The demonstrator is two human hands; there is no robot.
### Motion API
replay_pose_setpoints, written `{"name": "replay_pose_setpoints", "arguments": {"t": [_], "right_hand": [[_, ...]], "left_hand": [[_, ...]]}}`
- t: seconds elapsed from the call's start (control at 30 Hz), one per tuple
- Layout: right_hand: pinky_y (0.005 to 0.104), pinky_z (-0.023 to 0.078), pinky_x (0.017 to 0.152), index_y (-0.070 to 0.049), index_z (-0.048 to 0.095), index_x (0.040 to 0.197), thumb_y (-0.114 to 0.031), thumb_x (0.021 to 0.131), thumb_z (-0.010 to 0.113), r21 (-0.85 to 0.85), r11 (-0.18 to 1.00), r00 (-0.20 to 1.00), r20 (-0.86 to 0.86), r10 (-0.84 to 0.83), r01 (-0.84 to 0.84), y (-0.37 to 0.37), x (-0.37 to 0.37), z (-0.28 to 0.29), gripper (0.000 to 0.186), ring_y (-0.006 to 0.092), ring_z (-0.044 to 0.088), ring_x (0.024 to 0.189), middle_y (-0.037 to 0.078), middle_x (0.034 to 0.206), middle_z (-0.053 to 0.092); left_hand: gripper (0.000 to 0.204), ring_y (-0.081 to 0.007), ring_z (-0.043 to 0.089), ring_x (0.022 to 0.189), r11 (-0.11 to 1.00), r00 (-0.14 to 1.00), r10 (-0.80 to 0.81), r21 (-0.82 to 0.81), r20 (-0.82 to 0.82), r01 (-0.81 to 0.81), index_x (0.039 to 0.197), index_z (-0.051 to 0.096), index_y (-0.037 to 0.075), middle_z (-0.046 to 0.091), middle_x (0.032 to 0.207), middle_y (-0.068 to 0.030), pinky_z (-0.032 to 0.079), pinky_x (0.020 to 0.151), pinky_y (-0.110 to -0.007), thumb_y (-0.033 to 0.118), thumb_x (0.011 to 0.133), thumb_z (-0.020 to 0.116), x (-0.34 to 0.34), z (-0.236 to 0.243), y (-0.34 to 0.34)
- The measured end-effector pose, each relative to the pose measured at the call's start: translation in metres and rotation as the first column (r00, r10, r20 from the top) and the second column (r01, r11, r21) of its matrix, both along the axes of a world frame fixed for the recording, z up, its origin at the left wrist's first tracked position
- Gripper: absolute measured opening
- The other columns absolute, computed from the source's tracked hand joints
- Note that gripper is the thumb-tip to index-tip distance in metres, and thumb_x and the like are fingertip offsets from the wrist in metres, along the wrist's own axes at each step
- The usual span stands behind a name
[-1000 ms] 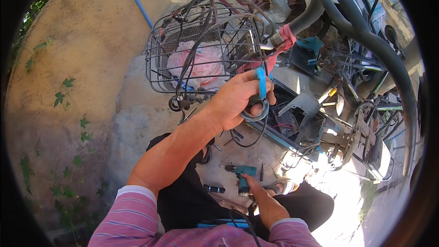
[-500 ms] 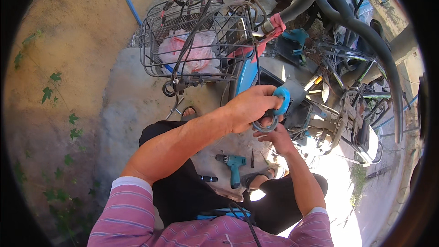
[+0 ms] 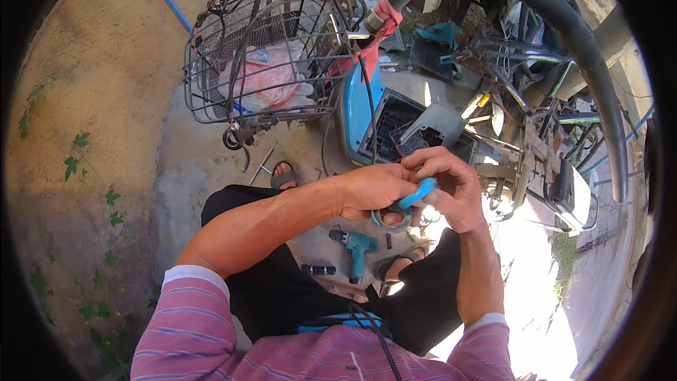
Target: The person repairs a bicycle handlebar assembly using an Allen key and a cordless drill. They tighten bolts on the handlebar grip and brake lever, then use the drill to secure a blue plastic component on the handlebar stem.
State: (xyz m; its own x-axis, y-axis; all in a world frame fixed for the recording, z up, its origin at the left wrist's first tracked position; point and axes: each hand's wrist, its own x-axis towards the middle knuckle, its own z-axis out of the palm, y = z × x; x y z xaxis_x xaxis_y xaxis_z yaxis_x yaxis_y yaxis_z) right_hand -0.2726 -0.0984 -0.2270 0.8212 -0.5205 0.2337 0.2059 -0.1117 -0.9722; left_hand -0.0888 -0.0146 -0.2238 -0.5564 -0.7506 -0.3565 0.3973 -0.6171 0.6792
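Observation:
In front of me, my left hand [image 3: 377, 189] is closed around a bright blue ring-shaped piece [image 3: 419, 193] and a grey ring [image 3: 391, 219] just below it. Whether the two rings are joined is hidden by my fingers. My right hand [image 3: 455, 187] meets the left from the right side, its thumb against the blue ring and its curled fingers near the left knuckles. Anything small between those fingertips is too hidden to name. Beneath my hands, a teal cordless drill [image 3: 358, 247] lies on the ground, with a black cylindrical object [image 3: 319, 269] beside it.
A black wire basket [image 3: 264, 92] holding a pink plastic bag [image 3: 264, 77] stands beyond my left forearm. Blue bodywork [image 3: 361, 109] with an open dark compartment is ahead. A thick dark curved bar [image 3: 564, 21] arches over scrap at right. A T-shaped metal tool [image 3: 261, 166] lies by my foot.
My right hand has risen from below the grey ring to the blue ring's right side, fingers now curled near the left hand. Both rings have shifted slightly down and left in view.

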Motion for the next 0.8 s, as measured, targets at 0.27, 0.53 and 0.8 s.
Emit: {"name": "replay_pose_setpoints", "arguments": {"t": [0.27,0.53,0.8], "right_hand": [[0.0366,0.055,0.084,0.003,0.061,0.103,-0.011,0.088,0.069,0.188,0.98,0.983,0.157,-0.091,0.061,0.005,-0.002,-0.001,0.022,0.0229,0.065,0.096,0.018,0.107,0.062],[0.0369,0.055,0.083,0.002,0.061,0.103,-0.01,0.086,0.071,0.085,0.993,0.975,0.201,-0.095,0.079,0.006,-0.008,0.005,0.023,0.0242,0.065,0.094,0.017,0.104,0.063],[0.0348,0.054,0.083,0.002,0.063,0.105,-0.009,0.085,0.072,0.191,0.98,0.981,0.173,-0.085,0.051,0.004,-0.008,0.003,0.024,0.0219,0.064,0.093,0.017,0.105,0.064]], "left_hand": [[0.022,-0.0088,0.052,0.049,1.0,0.998,0.009,-0.003,-0.055,-0.009,0.097,0.062,0.008,0.066,0.08,-0.0116,0.037,0.043,-0.019,0.03,0.097,0.063,-0.014,-0.008,-0.006],[0.027,-0.0078,0.053,0.053,1.0,1.0,0.009,-0.009,-0.001,-0.009,0.096,0.062,0.008,0.064,0.079,-0.0094,0.035,0.041,-0.019,0.035,0.095,0.065,-0.022,-0.006,-0.003],[0.039,-0.006,0.049,0.048,0.999,1.0,-0.026,-0.042,-0.001,0.026,0.088,0.062,0.008,0.064,0.074,-0.0075,0.033,0.039,-0.02,0.047,0.096,0.059,-0.017,0.0,0.003]]}}
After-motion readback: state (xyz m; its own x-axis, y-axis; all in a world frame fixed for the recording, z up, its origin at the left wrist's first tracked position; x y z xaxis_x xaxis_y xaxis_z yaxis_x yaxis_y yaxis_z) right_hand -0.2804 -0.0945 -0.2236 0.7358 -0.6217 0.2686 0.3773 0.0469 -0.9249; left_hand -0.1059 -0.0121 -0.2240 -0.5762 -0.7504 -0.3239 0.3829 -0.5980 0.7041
